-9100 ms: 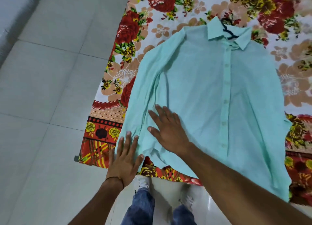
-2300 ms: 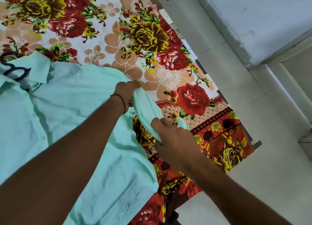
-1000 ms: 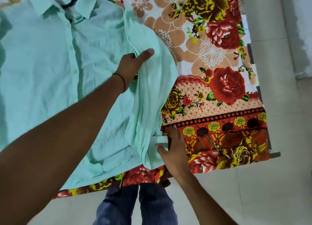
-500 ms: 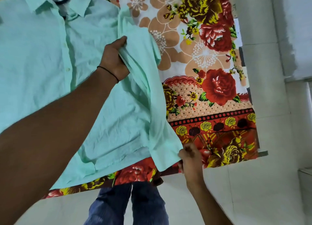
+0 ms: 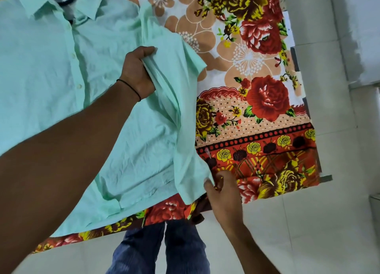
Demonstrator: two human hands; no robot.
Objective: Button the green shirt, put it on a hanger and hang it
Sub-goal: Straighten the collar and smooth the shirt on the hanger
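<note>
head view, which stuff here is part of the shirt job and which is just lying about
Part of the job: green shirt; black hanger in its collar; left hand gripping the sleeve; right hand pinching the sleeve's end.

Just lying about: floral sheet under the shirt; tiled floor.

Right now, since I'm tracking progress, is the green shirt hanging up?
No, the green shirt lies spread on the floral bedsheet.
</note>
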